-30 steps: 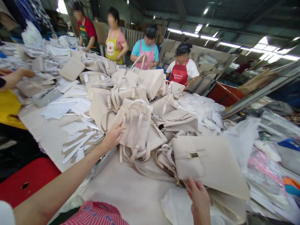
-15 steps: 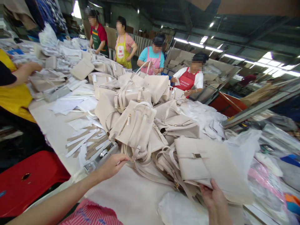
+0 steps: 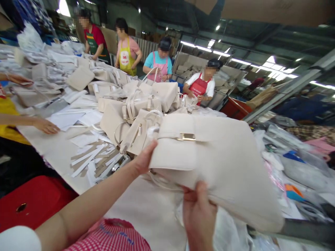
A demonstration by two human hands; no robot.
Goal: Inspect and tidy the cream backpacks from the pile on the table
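Observation:
A large cream handbag [image 3: 225, 150] with a flap and a gold clasp [image 3: 187, 136] hangs tilted in front of me, above the table. My right hand [image 3: 200, 205] grips its lower edge, thumb on the front and fingers underneath. At the flap end, my left hand [image 3: 146, 157] is closed against the bag's edge, its fingertips partly hidden behind it. Just beyond lies a cream backpack [image 3: 134, 134] with a zip, partly covered by the raised bag.
More cream bags [image 3: 146, 101] are heaped along the table [image 3: 52, 150]. Paper and grey strips [image 3: 91, 157] lie left of centre. A red stool [image 3: 34, 202] stands at left. Co-workers are around the table, one person's hand [image 3: 45, 125] reaching in from the left. Plastic wrapping [image 3: 311, 174] lies at right.
My right hand has lifted the handbag and brought it leftward, closer to me. My left hand has left the backpack's strap and taken the bag's flap end. The view has turned right.

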